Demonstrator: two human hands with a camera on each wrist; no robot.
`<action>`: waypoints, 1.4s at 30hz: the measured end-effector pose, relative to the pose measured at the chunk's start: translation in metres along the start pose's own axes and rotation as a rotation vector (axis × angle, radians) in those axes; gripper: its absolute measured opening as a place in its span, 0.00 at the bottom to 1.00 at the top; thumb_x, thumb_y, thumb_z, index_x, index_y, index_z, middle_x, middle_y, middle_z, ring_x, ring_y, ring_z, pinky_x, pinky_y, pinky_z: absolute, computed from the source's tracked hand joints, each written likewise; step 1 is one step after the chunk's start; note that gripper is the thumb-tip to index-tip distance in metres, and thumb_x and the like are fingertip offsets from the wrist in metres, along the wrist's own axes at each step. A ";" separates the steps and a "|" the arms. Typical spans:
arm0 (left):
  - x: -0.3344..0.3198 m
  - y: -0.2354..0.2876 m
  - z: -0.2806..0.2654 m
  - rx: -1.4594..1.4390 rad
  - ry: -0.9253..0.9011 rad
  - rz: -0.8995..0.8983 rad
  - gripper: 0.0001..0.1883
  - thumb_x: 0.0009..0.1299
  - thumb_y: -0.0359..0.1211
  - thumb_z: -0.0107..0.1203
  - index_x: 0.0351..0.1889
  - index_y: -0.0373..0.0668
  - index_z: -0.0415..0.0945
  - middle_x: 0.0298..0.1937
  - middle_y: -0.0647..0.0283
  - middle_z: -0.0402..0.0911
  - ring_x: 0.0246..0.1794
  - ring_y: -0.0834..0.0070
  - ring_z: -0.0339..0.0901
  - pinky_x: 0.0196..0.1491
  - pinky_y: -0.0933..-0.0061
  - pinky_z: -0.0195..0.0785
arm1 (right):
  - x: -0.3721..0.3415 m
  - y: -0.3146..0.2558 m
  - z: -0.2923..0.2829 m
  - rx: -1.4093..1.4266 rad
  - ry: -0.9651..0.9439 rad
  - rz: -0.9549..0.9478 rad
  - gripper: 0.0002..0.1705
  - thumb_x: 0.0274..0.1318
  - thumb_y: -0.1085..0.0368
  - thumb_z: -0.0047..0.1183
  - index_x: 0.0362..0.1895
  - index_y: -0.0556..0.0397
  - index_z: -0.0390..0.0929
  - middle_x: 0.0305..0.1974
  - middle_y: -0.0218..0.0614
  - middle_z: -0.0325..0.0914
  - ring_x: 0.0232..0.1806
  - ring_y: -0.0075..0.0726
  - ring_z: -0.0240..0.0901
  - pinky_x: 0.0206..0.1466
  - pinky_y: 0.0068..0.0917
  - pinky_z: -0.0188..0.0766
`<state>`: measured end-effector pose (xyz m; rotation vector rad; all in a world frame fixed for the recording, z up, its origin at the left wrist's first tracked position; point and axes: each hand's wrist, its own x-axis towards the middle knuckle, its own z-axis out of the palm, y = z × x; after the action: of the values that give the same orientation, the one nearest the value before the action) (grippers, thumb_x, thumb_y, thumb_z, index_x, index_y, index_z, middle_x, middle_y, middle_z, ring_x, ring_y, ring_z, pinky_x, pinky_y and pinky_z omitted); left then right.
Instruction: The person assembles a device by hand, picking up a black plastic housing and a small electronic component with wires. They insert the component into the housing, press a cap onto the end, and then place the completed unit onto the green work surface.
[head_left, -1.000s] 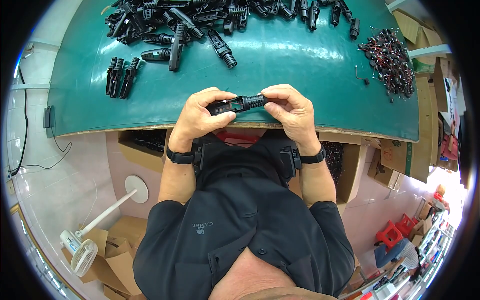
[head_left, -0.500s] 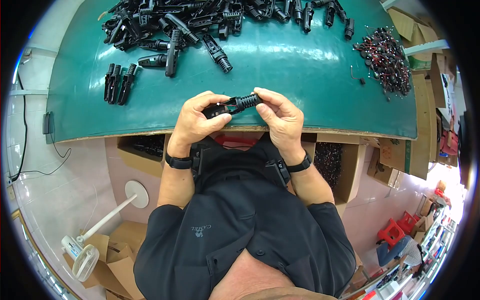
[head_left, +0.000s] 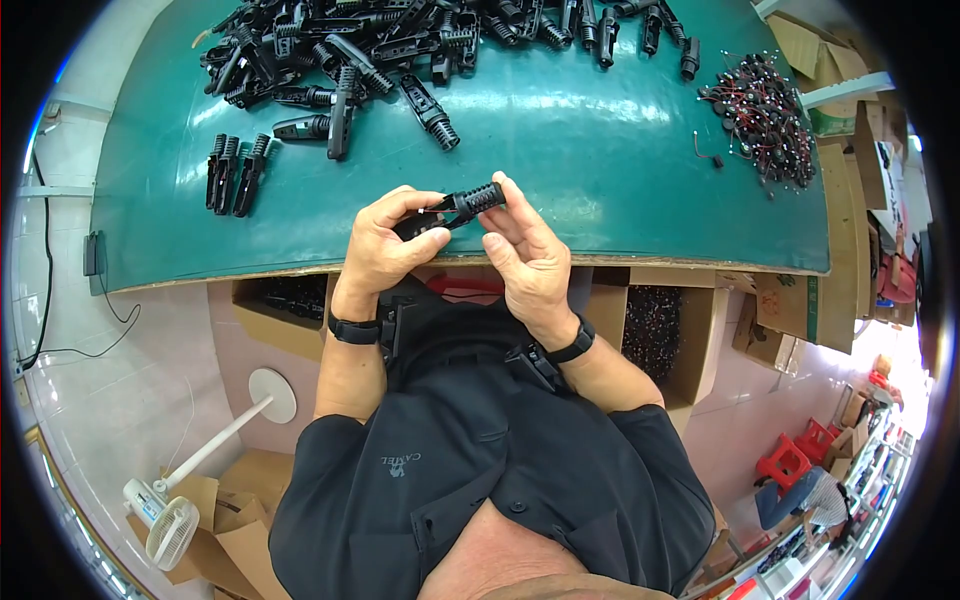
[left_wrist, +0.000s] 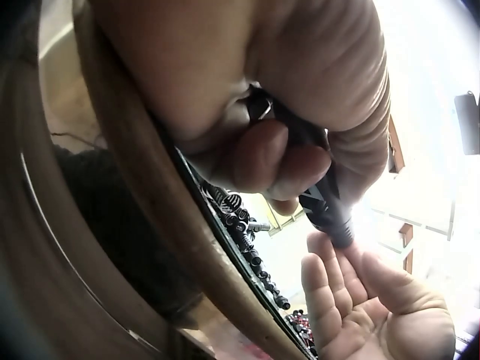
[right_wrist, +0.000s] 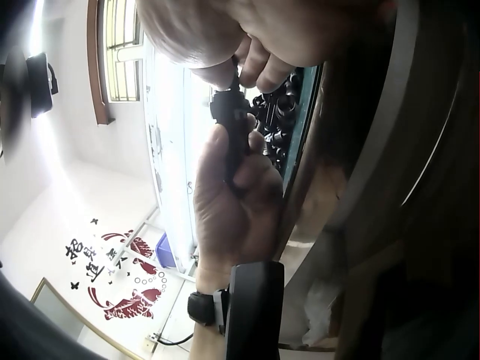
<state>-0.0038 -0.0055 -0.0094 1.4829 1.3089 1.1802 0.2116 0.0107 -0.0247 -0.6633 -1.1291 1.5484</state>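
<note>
Black ribbed part (head_left: 478, 201), one end hidden in left hand (head_left: 387, 243)

Counts of items. Black ribbed parts (head_left: 228, 175): three grouped left on the tabletop (head_left: 560, 170), one held part (head_left: 478, 200), plus a far heap (head_left: 300, 45) too jumbled to count. Wired pieces: one loose piece (head_left: 717, 161), right, plus one uncountable pile (head_left: 765, 125). Red stools (head_left: 783, 463): two. White fan (head_left: 172, 532): one.

On the surface (head_left: 620, 185), I see a heap of parts (head_left: 290, 45) at the far left and middle, three parts (head_left: 226, 177) nearer me on the left, and wired pieces (head_left: 765, 120) piled at the right.
</note>
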 end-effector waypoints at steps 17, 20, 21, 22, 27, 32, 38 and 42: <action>-0.002 -0.008 0.005 -0.112 -0.001 0.001 0.18 0.68 0.26 0.71 0.55 0.33 0.84 0.48 0.66 0.83 0.48 0.81 0.78 0.52 0.77 0.72 | 0.003 0.000 0.008 -0.035 -0.016 -0.034 0.38 0.73 0.77 0.55 0.83 0.60 0.57 0.83 0.42 0.59 0.75 0.35 0.69 0.79 0.36 0.66; 0.000 -0.006 0.005 -0.135 0.018 0.023 0.19 0.66 0.27 0.73 0.55 0.34 0.85 0.41 0.68 0.82 0.41 0.83 0.78 0.45 0.79 0.72 | 0.003 -0.001 0.010 -0.006 0.018 -0.017 0.35 0.74 0.76 0.55 0.81 0.60 0.62 0.79 0.42 0.66 0.70 0.32 0.73 0.77 0.34 0.68; -0.001 -0.006 0.004 -0.134 0.016 0.022 0.19 0.66 0.27 0.73 0.55 0.34 0.85 0.41 0.68 0.82 0.41 0.83 0.78 0.45 0.79 0.72 | 0.004 -0.001 0.007 -0.005 0.020 -0.016 0.35 0.74 0.76 0.55 0.81 0.60 0.62 0.79 0.42 0.66 0.70 0.32 0.73 0.77 0.34 0.68; -0.001 -0.007 0.003 -0.127 0.009 0.010 0.19 0.66 0.27 0.73 0.55 0.34 0.85 0.41 0.68 0.82 0.40 0.83 0.77 0.44 0.79 0.71 | 0.007 -0.001 0.000 -0.051 0.006 -0.024 0.32 0.74 0.76 0.56 0.79 0.60 0.66 0.77 0.43 0.69 0.69 0.31 0.74 0.76 0.33 0.70; 0.000 -0.006 0.002 -0.133 -0.028 -0.019 0.19 0.66 0.27 0.73 0.55 0.35 0.85 0.41 0.69 0.81 0.37 0.85 0.75 0.40 0.81 0.68 | 0.018 -0.003 -0.021 -0.149 0.008 -0.056 0.21 0.72 0.76 0.59 0.66 0.61 0.79 0.67 0.43 0.80 0.62 0.29 0.78 0.68 0.29 0.75; 0.000 -0.006 0.001 -0.117 -0.032 -0.008 0.19 0.66 0.27 0.74 0.55 0.36 0.85 0.41 0.70 0.82 0.37 0.85 0.75 0.40 0.81 0.68 | 0.033 -0.005 -0.029 -0.257 -0.037 -0.266 0.13 0.69 0.76 0.63 0.56 0.61 0.85 0.58 0.43 0.85 0.56 0.29 0.81 0.60 0.26 0.79; 0.001 -0.004 0.002 -0.113 -0.029 -0.018 0.19 0.66 0.27 0.74 0.54 0.35 0.85 0.42 0.69 0.83 0.39 0.85 0.76 0.42 0.81 0.69 | 0.033 -0.003 -0.030 -0.301 -0.018 -0.274 0.12 0.68 0.77 0.63 0.53 0.60 0.85 0.55 0.42 0.86 0.54 0.30 0.82 0.58 0.25 0.80; -0.001 -0.005 0.002 -0.115 0.002 -0.006 0.19 0.65 0.27 0.74 0.54 0.35 0.85 0.42 0.68 0.83 0.40 0.83 0.77 0.44 0.80 0.70 | 0.024 0.009 -0.013 -0.093 0.076 -0.231 0.12 0.68 0.78 0.62 0.54 0.61 0.85 0.57 0.44 0.85 0.55 0.31 0.83 0.60 0.27 0.82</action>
<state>-0.0027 -0.0053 -0.0150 1.3952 1.2251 1.2326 0.2117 0.0376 -0.0345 -0.6248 -1.1819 1.2720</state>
